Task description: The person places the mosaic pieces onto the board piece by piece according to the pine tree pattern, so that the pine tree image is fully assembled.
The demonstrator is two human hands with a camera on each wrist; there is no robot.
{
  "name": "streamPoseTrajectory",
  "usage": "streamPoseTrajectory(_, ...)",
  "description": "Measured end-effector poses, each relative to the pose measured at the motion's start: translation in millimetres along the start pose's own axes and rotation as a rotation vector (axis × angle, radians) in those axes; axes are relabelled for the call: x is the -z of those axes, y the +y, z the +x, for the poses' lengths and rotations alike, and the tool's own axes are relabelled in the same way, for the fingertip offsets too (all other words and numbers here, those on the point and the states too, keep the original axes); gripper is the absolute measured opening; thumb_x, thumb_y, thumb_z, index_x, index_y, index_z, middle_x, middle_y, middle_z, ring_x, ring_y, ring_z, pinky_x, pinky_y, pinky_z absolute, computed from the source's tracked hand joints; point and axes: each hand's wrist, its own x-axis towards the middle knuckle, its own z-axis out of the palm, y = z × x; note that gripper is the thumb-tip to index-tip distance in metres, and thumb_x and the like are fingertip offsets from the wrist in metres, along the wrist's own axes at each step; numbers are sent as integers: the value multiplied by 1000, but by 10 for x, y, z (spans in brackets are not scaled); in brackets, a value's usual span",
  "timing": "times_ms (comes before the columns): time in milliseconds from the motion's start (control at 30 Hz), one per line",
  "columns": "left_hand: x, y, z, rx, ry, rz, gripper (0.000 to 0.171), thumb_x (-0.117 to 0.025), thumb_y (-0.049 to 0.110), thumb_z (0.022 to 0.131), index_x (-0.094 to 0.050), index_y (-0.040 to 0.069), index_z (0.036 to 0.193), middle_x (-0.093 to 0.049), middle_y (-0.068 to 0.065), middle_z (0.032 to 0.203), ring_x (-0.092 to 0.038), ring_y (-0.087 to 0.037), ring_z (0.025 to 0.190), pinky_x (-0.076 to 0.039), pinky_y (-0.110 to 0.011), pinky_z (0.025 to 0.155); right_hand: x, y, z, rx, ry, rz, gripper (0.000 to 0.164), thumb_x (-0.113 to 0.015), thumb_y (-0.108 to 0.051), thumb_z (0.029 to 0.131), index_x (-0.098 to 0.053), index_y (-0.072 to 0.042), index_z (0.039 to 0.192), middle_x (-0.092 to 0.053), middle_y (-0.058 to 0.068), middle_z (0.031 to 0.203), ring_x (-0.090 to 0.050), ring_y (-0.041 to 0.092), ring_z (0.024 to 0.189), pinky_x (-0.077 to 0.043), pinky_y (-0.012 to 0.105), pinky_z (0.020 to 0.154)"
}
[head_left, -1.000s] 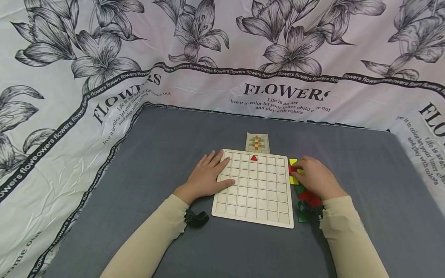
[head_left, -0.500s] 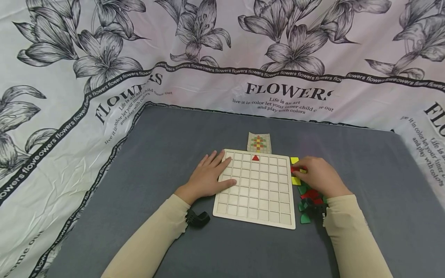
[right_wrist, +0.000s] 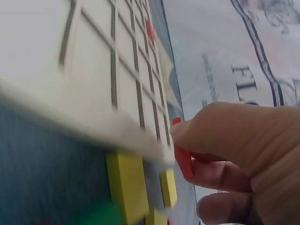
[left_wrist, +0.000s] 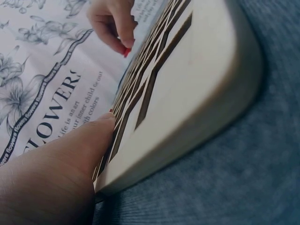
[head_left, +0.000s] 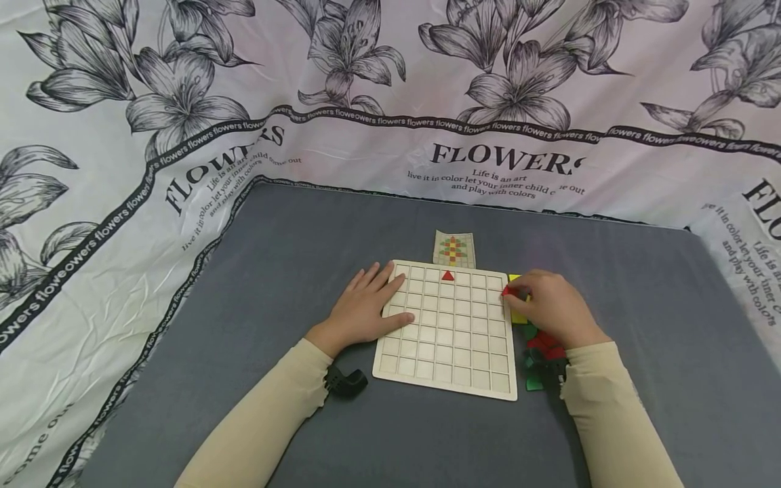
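Note:
A pale gridded board (head_left: 445,339) lies on the grey table, with a red triangle tile (head_left: 448,276) in its top row. My left hand (head_left: 361,308) rests on the board's left edge, fingers spread and straight. At the board's right edge, my right hand (head_left: 555,305) pinches a red tile (right_wrist: 183,159) between thumb and fingers; in the right wrist view it is raised off the table. Yellow tiles (right_wrist: 126,185) lie just under that hand, beside the board. In the left wrist view, the left thumb (left_wrist: 89,138) lies along the board's rim.
A small pattern card (head_left: 454,249) with a coloured tree design lies against the board's far edge. Red tiles (head_left: 547,346) and green tiles (head_left: 533,383) are heaped right of the board, partly hidden by the right wrist. A flower-printed cloth (head_left: 342,156) borders the table.
My right hand has lifted the red tile from among the yellow tiles and moved it slightly left and up to the board's edge. The left hand stays in place.

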Motion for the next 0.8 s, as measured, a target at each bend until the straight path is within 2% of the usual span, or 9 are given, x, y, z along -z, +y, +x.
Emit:
streamPoseTrajectory(200,1,0,3,-1,-1,-1,88,-48,73,100,-23,25,169,-4,1,177,0,-24,164,2,-47,132,-73,-174,93,59,-17,23,16,-80,-23,94,-83,-12,105,-76,6,101,-67,23,87,-57,46,74)
streamPoseTrajectory(400,-2,-1,9,1,-9,6,87,-46,75,100,-22,27,169,-3,1,177,1,-24,164,3,-47,132,-128,-353,247,109,-24,39,17,-82,-25,94,-84,-11,103,-77,6,104,-71,27,96,-59,50,81)
streamPoseTrajectory(600,-3,-5,14,11,-15,21,87,-45,75,100,-21,29,169,-2,3,177,3,-23,164,3,-46,132,-209,-552,395,155,-49,51,15,-83,-24,93,-85,-13,102,-77,4,102,-71,25,94,-60,47,82)
streamPoseTrajectory(800,-3,-12,13,16,-15,27,88,-45,76,100,-21,28,169,-2,3,177,2,-23,164,2,-46,132,-318,-639,474,204,-60,60,12,-83,-20,92,-85,-12,100,-77,2,99,-71,23,91,-60,44,81)
